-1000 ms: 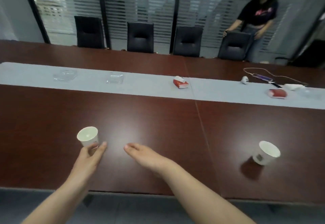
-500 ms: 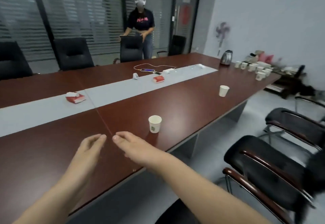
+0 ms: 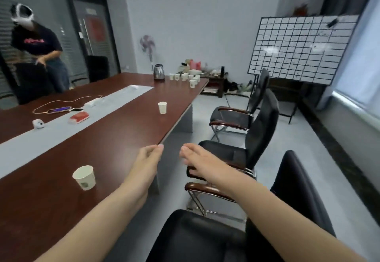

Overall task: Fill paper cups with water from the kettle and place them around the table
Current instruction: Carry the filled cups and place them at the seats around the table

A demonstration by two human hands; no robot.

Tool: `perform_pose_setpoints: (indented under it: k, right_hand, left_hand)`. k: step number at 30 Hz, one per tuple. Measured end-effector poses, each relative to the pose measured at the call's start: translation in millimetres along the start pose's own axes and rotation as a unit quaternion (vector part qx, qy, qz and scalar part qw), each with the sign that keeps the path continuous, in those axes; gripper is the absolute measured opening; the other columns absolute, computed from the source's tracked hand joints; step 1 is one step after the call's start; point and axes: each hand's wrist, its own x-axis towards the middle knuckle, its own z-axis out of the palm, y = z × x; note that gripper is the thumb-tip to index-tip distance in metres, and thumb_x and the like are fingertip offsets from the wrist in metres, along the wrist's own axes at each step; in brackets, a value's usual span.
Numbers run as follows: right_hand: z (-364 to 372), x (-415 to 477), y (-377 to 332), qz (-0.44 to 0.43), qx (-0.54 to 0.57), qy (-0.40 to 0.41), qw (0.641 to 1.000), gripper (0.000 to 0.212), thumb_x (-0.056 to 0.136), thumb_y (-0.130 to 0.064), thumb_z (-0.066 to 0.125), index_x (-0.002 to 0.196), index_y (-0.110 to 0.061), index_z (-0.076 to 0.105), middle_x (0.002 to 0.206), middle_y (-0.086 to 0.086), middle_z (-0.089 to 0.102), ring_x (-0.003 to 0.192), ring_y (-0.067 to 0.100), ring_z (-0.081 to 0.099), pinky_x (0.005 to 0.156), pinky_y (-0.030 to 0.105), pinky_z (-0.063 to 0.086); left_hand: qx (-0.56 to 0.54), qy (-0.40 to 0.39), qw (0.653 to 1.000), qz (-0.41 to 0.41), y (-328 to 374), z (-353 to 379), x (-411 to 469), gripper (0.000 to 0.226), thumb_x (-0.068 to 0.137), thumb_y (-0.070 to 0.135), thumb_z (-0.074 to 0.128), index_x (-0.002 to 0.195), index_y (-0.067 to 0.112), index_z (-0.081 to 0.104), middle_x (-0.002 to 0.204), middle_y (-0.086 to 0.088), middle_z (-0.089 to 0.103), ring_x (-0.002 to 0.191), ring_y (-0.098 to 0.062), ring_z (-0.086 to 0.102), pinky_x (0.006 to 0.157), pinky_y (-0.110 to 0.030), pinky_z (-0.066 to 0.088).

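Note:
A steel kettle [image 3: 159, 72] stands at the far end of the long brown table [image 3: 115, 136], with several white paper cups [image 3: 187, 77] clustered to its right. One paper cup [image 3: 84, 177] stands near the table's front edge at lower left, another paper cup [image 3: 162, 107] farther along the same edge. My left hand [image 3: 148, 157] hovers over the table's edge, fingers relaxed, holding nothing. My right hand [image 3: 197, 157] hangs beside it over the chairs, fingers loosely extended and empty.
Black office chairs [image 3: 242, 150] line the table's right side, one directly below my arms. A person [image 3: 39, 54] in a headset stands at the far left. Phones with a cable [image 3: 59, 109], a red pack [image 3: 79, 117] and a small white device lie on the grey runner. A gridded board [image 3: 298, 48] leans at the back right.
My view has swung right, from the table's middle toward its far end with the kettle. My left hand has left the cup it touched; both hands stay raised and empty.

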Motion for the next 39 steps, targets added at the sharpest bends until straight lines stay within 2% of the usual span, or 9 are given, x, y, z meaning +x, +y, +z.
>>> perform_pose_setpoints:
  k: [2, 4, 8, 11, 13, 20, 27, 33, 39]
  right_hand:
    - [-37, -20, 10, 0.008, 0.018, 0.039, 0.999, 0.061, 0.092, -0.062, 0.038, 0.145, -0.031, 0.032, 0.146, -0.008, 0.043, 0.126, 0.014, 0.048, 0.11, 0.041, 0.037]
    - [-74, -43, 22, 0.016, 0.035, 0.076, 0.996, 0.061, 0.092, -0.062, 0.038, 0.144, -0.032, 0.032, 0.146, -0.007, 0.043, 0.124, 0.016, 0.05, 0.11, 0.04, 0.038]
    - [-153, -94, 51, 0.007, 0.044, 0.122, 0.992, 0.052, 0.097, -0.054, 0.035, 0.142, -0.03, 0.033, 0.145, -0.003, 0.044, 0.127, 0.013, 0.046, 0.111, 0.037, 0.038]
    - [-211, -128, 74, 0.006, 0.076, 0.126, 0.989, 0.053, 0.098, -0.051, 0.036, 0.144, -0.025, 0.033, 0.143, -0.003, 0.046, 0.124, 0.011, 0.048, 0.108, 0.034, 0.04]
    - [-242, -144, 86, 0.016, 0.088, 0.116, 0.989, 0.054, 0.098, -0.049, 0.036, 0.144, -0.021, 0.035, 0.142, -0.002, 0.047, 0.127, 0.014, 0.047, 0.109, 0.037, 0.04]
    - [-324, -171, 120, 0.043, 0.105, 0.074, 0.991, 0.052, 0.1, -0.047, 0.035, 0.142, -0.017, 0.039, 0.143, 0.001, 0.048, 0.131, 0.017, 0.046, 0.109, 0.037, 0.04]
    - [-380, -146, 146, 0.047, 0.148, 0.063, 0.986, 0.053, 0.098, -0.046, 0.038, 0.141, -0.016, 0.042, 0.14, 0.002, 0.051, 0.13, 0.017, 0.046, 0.11, 0.041, 0.039]
    - [-443, -94, 178, 0.046, 0.135, 0.039, 0.989, 0.049, 0.099, -0.045, 0.037, 0.14, -0.018, 0.041, 0.14, 0.0, 0.05, 0.131, 0.017, 0.045, 0.109, 0.038, 0.039]
    - [-529, -18, 193, 0.041, 0.126, 0.023, 0.991, 0.049, 0.098, -0.047, 0.036, 0.139, -0.021, 0.042, 0.141, -0.002, 0.05, 0.129, 0.015, 0.047, 0.108, 0.038, 0.041]
  left_hand:
    - [0.008, -0.029, 1.0, 0.002, 8, 39, -7, 0.015, 0.096, 0.042, 0.048, 0.103, 0.029, 0.052, 0.118, 0.004, 0.056, 0.11, -0.011, 0.051, 0.094, -0.031, 0.039]
    - [0.019, -0.056, 0.998, 0.002, 13, 78, -16, 0.012, 0.095, 0.044, 0.047, 0.097, 0.033, 0.05, 0.115, 0.006, 0.057, 0.107, -0.01, 0.052, 0.096, -0.033, 0.04]
    - [0.007, -0.093, 0.996, -0.008, 21, 166, -45, 0.016, 0.097, 0.041, 0.046, 0.099, 0.026, 0.051, 0.109, 0.004, 0.057, 0.102, -0.01, 0.054, 0.092, -0.032, 0.04]
    - [0.011, -0.102, 0.995, -0.011, 27, 231, -72, 0.023, 0.097, 0.04, 0.045, 0.112, 0.023, 0.048, 0.116, 0.004, 0.056, 0.114, -0.012, 0.051, 0.103, -0.034, 0.038]
    - [-0.001, -0.104, 0.994, -0.023, 29, 266, -85, 0.027, 0.097, 0.039, 0.045, 0.116, 0.02, 0.046, 0.12, 0.002, 0.055, 0.117, -0.013, 0.05, 0.107, -0.037, 0.037]
    - [-0.003, -0.088, 0.995, -0.053, 34, 361, -118, 0.02, 0.098, 0.036, 0.045, 0.11, 0.02, 0.048, 0.111, 0.003, 0.056, 0.112, -0.012, 0.052, 0.103, -0.034, 0.04]
    - [0.041, -0.073, 0.994, -0.066, 33, 421, -96, 0.017, 0.099, 0.039, 0.042, 0.091, 0.026, 0.05, 0.107, 0.001, 0.058, 0.097, -0.009, 0.054, 0.099, -0.034, 0.043]
    - [0.067, -0.054, 0.995, -0.055, 33, 480, -40, 0.019, 0.099, 0.039, 0.04, 0.092, 0.026, 0.05, 0.115, -0.002, 0.059, 0.104, -0.014, 0.055, 0.099, -0.035, 0.044]
    - [0.054, -0.036, 0.996, -0.066, 42, 554, 37, 0.018, 0.099, 0.038, 0.041, 0.094, 0.024, 0.051, 0.111, 0.0, 0.06, 0.105, -0.015, 0.057, 0.094, -0.034, 0.045]
